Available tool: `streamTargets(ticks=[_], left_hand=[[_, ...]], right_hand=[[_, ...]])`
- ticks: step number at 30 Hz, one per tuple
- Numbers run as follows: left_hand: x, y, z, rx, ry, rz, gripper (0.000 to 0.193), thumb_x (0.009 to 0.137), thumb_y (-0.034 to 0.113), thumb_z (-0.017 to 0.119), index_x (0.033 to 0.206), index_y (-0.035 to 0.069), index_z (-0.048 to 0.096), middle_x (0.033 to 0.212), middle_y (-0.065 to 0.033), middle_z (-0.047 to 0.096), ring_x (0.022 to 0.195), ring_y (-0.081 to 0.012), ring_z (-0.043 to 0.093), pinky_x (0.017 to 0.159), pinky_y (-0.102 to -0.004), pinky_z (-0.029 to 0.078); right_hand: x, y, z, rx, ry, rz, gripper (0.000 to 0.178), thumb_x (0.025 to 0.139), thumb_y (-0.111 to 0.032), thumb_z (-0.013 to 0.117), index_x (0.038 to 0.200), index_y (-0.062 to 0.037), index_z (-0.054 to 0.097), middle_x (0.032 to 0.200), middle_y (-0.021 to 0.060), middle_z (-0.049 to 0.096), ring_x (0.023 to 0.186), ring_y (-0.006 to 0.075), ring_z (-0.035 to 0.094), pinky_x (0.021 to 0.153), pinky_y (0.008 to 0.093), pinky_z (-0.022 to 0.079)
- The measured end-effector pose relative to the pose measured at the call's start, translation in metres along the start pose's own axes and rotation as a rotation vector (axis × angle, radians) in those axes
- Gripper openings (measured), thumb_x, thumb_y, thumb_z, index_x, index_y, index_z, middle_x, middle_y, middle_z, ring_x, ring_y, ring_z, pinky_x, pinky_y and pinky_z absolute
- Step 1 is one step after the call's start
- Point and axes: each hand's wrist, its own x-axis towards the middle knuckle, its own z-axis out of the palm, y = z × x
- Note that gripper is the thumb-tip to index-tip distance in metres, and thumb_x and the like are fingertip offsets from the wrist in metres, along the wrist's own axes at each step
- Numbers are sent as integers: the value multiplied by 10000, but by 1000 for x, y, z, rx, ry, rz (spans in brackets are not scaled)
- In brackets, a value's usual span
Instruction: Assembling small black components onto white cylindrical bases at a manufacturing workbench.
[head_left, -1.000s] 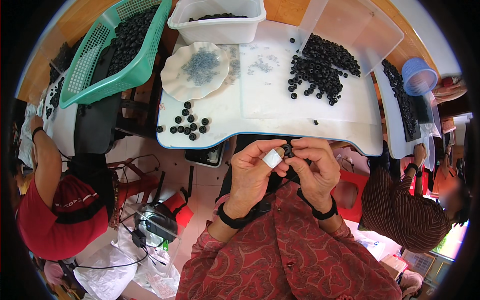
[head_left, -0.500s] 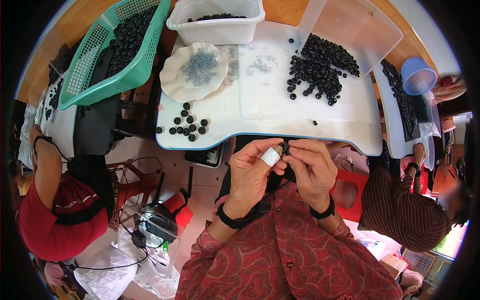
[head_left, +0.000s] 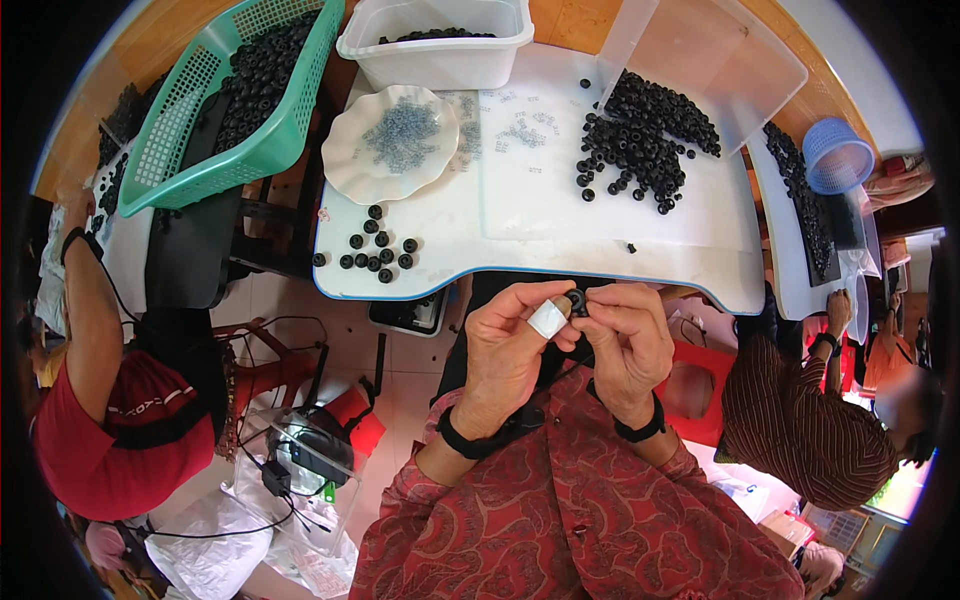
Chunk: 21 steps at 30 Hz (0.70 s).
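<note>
Just off the table's front edge, my left hand (head_left: 508,345) and my right hand (head_left: 632,350) meet fingertip to fingertip. Pinched between them is a small black ring-shaped part (head_left: 577,299) with a hole in its middle. White tape (head_left: 547,319) wraps my left thumb. Ahead on the left, several loose black round parts (head_left: 373,263) lie near the table edge. Behind them a wavy-rimmed cream plate (head_left: 340,165) carries a heap of tiny clear pieces (head_left: 404,132). A big pile of black round parts (head_left: 640,140) spreads on the right, out of a tipped clear bin (head_left: 745,60).
A white tub (head_left: 430,65) and a green basket (head_left: 215,172) of black parts stand at the back left. More tiny clear pieces (head_left: 525,130) are scattered mid-table. Co-workers sit on the left (head_left: 125,430) and right (head_left: 800,420). A blue basket (head_left: 838,153) stands far right.
The black part turns slightly between my fingers, its hole showing more plainly now. My hands barely shift. The left co-worker's hand has moved farther away across their table.
</note>
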Motion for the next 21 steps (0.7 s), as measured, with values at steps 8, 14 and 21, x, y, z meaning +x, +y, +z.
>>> streamTargets(ticks=[8,14,21], left_hand=[[0,-1,0,-30,9,-12,197,923,26,611,1109,-38,630,909,-89,667,732,-118,636,653,-243,524],[-1,-5,1,-23,27,3,193,916,20,620,1101,-35,633,907,-87,669,723,-115,631,648,-235,516],[0,-8,2,-53,42,8,190,909,18,628,1093,-32,637,916,-89,673,716,-116,629,647,-231,515]], right_hand=[[-6,1,3,40,19,63,159,782,50,735,900,13,635,986,128,620,807,184,623,683,267,527],[-5,1,5,3,-15,-10,130,843,49,681,947,23,608,1022,141,579,805,169,617,655,263,536],[-4,5,6,-86,4,-81,161,830,49,693,967,24,613,993,150,597,748,202,622,632,283,536]])
